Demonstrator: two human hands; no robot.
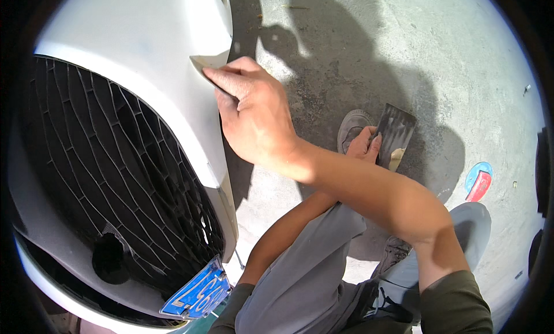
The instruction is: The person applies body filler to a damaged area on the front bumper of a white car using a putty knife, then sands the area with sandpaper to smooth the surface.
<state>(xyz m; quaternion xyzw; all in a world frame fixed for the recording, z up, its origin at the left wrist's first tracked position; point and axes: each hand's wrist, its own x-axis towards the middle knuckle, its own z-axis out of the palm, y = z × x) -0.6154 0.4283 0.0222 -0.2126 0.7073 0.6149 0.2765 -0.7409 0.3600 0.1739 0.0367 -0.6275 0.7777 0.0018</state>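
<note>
Stretched out to the left, my right hand (pixel 254 112) is closed on a thin dark spreader (pixel 219 87). The spreader's edge touches the front corner of a white car bumper (pixel 199 117), beside a beige patch (pixel 213 60). Underneath my right forearm crosses my left arm. My left hand (pixel 363 144), past my knee, grips a dark flat board (pixel 395 129) between thumb and fingers. A dab of beige paste (pixel 396 158) sits on the board's lower edge. Part of the left hand is hidden behind the board and my right forearm.
A black mesh grille (pixel 115 155) and a blue licence plate (pixel 196 290) fill the car's front at left. On the concrete floor (pixel 438 45) lies a round blue object with a red piece (pixel 479 181). My shoe (pixel 353 126) stands near the board.
</note>
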